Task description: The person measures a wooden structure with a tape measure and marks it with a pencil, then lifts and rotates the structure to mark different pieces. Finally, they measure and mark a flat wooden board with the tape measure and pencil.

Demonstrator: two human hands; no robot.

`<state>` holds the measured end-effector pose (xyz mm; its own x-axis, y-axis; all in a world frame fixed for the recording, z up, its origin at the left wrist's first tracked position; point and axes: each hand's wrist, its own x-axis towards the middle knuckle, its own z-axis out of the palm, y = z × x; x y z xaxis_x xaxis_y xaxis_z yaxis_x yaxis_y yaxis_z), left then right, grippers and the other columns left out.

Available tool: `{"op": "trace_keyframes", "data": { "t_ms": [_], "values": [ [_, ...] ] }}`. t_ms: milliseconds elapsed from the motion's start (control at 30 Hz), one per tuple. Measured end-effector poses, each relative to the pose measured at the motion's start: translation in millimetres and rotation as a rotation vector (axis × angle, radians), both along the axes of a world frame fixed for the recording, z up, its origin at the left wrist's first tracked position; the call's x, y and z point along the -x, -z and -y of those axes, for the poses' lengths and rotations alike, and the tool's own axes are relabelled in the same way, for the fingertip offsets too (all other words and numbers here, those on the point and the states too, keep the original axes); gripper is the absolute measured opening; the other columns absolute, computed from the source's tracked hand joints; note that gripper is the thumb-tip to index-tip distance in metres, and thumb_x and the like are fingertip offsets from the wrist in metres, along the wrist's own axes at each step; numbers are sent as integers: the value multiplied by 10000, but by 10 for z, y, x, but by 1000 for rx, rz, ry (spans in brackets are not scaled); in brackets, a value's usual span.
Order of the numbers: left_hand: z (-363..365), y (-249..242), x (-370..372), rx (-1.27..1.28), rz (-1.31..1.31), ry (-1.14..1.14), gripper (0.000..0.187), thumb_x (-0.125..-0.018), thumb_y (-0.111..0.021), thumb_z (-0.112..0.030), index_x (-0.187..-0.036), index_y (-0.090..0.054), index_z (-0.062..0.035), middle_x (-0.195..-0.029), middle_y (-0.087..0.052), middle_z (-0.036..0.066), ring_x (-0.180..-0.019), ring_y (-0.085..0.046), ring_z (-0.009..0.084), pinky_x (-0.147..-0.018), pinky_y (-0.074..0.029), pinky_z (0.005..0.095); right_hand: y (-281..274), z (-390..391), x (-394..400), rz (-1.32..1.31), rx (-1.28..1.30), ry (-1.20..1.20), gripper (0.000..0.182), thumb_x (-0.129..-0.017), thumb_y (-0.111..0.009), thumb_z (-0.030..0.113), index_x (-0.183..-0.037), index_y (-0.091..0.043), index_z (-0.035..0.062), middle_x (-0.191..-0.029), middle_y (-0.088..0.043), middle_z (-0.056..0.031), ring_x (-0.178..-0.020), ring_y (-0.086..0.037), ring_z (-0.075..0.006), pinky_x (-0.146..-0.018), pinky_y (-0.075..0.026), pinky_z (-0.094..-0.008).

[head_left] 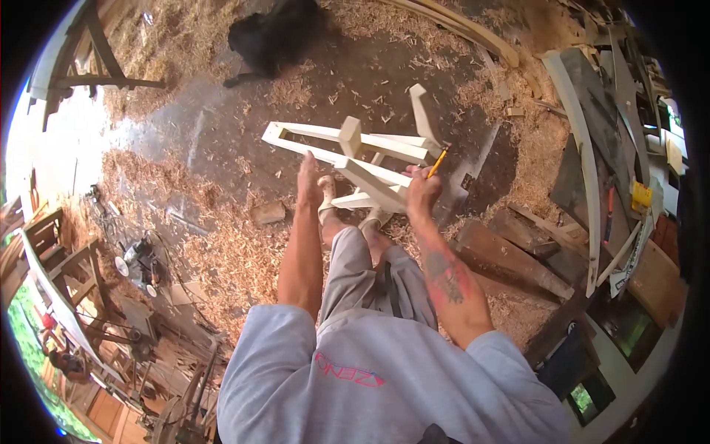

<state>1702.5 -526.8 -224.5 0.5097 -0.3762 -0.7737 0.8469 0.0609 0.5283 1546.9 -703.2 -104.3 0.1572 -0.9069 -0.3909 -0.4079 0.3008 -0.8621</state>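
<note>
A pale wooden frame (372, 186), with long rails and several angled legs like an unfinished piece of furniture, stands on the floor in front of me. My left hand (308, 180) is open, its fingers straight and together, with the fingertips right at the near long rail. In my right hand (423, 191) a yellow pencil (438, 161) is gripped, its tip pointing up and away. That hand is at the right end of the frame, overlapping the near rail in this view. My feet are beneath the frame's near side.
Wood shavings (222, 259) cover much of the floor. A dark furry animal (274, 37) lies beyond the frame. Power tools (140, 263) with cords rest at the left. Thick timber blocks (510, 259) lie at the right, near leaning curved boards (584, 163). Another wooden frame (89, 63) stands far left.
</note>
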Motion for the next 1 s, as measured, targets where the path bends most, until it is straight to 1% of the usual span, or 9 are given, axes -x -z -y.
{"op": "trace_keyframes", "data": {
  "t_ms": [67, 200, 267, 300, 467, 567, 667, 800, 1000],
  "values": [
    [268, -1123, -264, -41, 325, 72, 809, -903, -555, -561, -1491, -272, -82, -1535, -261, 182, -1373, -313, 331, -1107, -241, 544, 49, 39, -16, 2, 34, -2, 171, -904, -537, -4, -796, -414, 46, -849, -664, -187, -710, -691, -260, -658, -549, -340],
    [543, -1739, -682, -104, 709, 602, 818, -830, -701, -406, -1450, -326, -25, -1379, -466, 241, -1241, -503, 323, -994, -435, 429, -61, -258, -104, -64, 4, 43, 183, -892, -549, -3, -765, -427, 45, -806, -668, -167, -685, -688, -241, -616, -540, -334],
    [712, -1737, -788, -395, 1128, 1177, 648, -819, -693, -289, -1347, -433, -17, -1105, -614, 283, -1033, -616, 377, -851, -498, 437, 103, -383, -171, -136, 82, 7, 206, -881, -543, -18, -727, -436, 68, -791, -684, -125, -650, -692, -209, -562, -528, -323],
    [688, -1522, -844, -418, 1117, 1166, 479, -808, -657, -215, -1219, -501, -25, -876, -646, 266, -853, -627, 442, -773, -492, 467, 84, -423, -209, -132, 103, -9, 209, -883, -539, -17, -721, -439, 71, -788, -687, -119, -642, -692, -201, -554, -526, -321],
    [267, -1683, -930, -353, 1099, 978, 273, -842, -641, -173, -1072, -583, -37, -883, -678, 228, -812, -678, 338, -673, -528, 408, -73, -606, -359, -209, 180, -147, 89, -894, -534, 34, -805, -530, 28, -745, -673, -102, -631, -663, -198, -555, -506, -346],
    [-58, -1577, -792, -399, 993, 935, 251, -867, -640, -179, -1074, -588, -47, -881, -686, 202, -794, -682, 262, -649, -538, 370, -57, -725, -332, -156, 334, -191, 43, -837, -572, 54, -839, -537, 30, -680, -599, -217, -661, -618, -414, -571, -470, -479],
    [-236, -1511, -614, -378, 897, 760, 333, -859, -687, -191, -1081, -559, 21, -961, -657, 152, -816, -640, 197, -649, -562, 318, 218, -679, -168, -222, 445, -230, 108, -918, -548, 116, -857, -561, 28, -711, -636, -156, -676, -657, -289, -584, -487, -414],
    [-86, -1125, -895, -391, 882, 681, 330, -863, -678, -202, -1077, -557, 18, -944, -640, 138, -843, -631, 177, -653, -570, 310, 92, -536, -235, -136, 269, -113, 121, -925, -568, 125, -977, -570, 16, -846, -616, -216, -750, -616, -363, -635, -463, -441],
    [115, -1028, -1272, -254, 937, 755, 336, -860, -657, -257, -1071, -566, -12, -850, -646, 140, -758, -612, 186, -686, -494, 328, -91, -745, -252, -202, 402, -37, 99, -923, -575, 92, -989, -550, 24, -894, -555, -130, -864, -558, -278, -725, -449, -375]
  ]
}}
